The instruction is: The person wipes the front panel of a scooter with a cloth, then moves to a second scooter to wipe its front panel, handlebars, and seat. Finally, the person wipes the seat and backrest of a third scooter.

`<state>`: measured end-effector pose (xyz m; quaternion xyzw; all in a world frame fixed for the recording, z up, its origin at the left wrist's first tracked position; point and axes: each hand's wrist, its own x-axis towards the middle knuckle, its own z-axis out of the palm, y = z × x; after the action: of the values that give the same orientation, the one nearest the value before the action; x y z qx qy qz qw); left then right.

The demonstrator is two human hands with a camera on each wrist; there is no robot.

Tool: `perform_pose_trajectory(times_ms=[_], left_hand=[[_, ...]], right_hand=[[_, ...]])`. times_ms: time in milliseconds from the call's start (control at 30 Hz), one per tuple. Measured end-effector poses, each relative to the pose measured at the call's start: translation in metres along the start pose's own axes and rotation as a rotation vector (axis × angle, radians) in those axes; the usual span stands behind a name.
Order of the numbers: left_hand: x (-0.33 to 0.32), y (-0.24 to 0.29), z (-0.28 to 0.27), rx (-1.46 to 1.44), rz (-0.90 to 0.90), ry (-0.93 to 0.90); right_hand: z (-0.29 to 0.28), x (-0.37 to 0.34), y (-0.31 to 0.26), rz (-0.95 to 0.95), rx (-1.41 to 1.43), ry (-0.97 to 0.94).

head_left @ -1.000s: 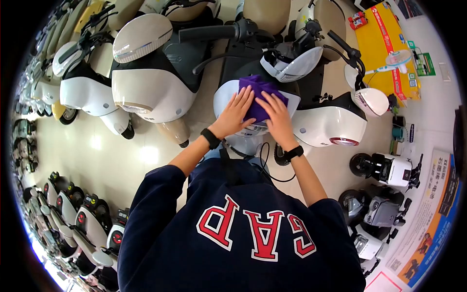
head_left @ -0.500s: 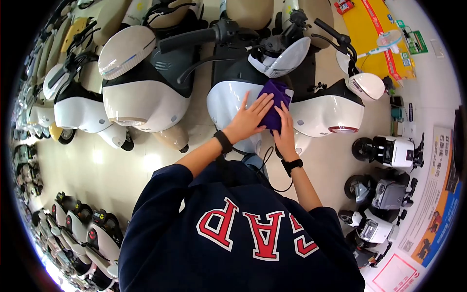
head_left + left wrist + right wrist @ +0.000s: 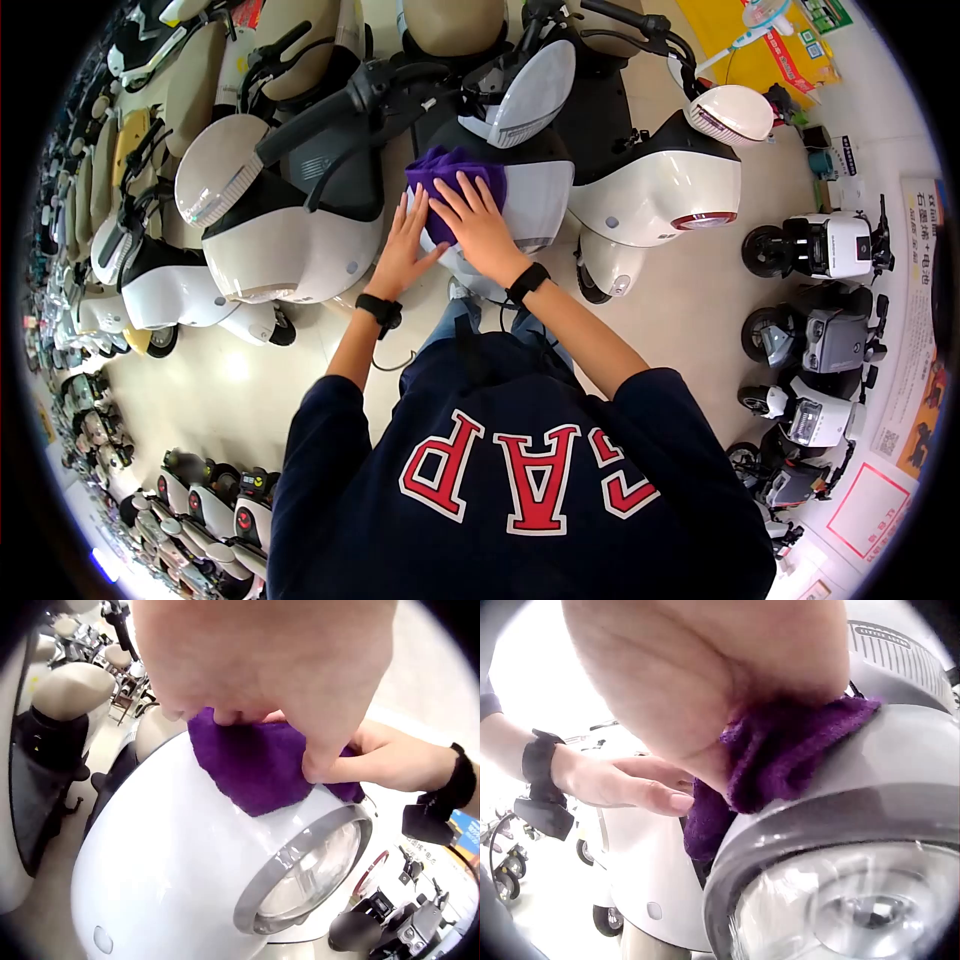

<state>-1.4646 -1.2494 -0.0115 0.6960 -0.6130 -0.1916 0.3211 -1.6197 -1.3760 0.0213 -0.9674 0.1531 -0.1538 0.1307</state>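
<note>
A purple cloth (image 3: 455,168) lies over the left part of a white scooter front panel (image 3: 540,200). My left hand (image 3: 403,250) rests on the cloth's left edge, fingers extended and thumb pointing inward. Beside it, my right hand (image 3: 475,228) presses the cloth with spread, straight fingers. In the left wrist view, the cloth (image 3: 255,761) drapes down the glossy panel above a round headlight (image 3: 307,877) with a grey rim. Folds of the bunched cloth (image 3: 780,757) show under my right palm (image 3: 705,682) in the right wrist view, just above the headlight (image 3: 840,900).
A black handlebar grip (image 3: 310,125) and a white mirror (image 3: 535,95) stick out close above the panel. A cream scooter (image 3: 290,245) stands at left, another white scooter (image 3: 660,195) at right. More scooters (image 3: 830,335) line the wall.
Both hands slid the cloth from the panel's middle to its right end, then across to its left part. The fingers have spread out more, and the head view has shifted.
</note>
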Motion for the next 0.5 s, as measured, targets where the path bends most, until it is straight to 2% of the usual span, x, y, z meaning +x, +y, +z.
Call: perform_pose_trajectory(times_ms=[167, 233, 333, 500], left_hand=[[0.005, 0.035, 0.018, 0.049, 0.070, 0.039], [0.014, 0.060, 0.023, 0.017, 0.065, 0.039], [0.040, 0.090, 0.036, 0.122, 0.094, 0.077], [0.088, 0.130, 0.071, 0.280, 0.052, 0.135]], right_hand=[[-0.016, -0.031, 0.024, -0.036, 0.023, -0.004], [-0.035, -0.045, 0.041, -0.039, 0.119, -0.029], [-0.050, -0.061, 0.075, -0.037, 0.181, -0.011], [-0.054, -0.075, 0.133, 0.045, 0.469, 0.053]])
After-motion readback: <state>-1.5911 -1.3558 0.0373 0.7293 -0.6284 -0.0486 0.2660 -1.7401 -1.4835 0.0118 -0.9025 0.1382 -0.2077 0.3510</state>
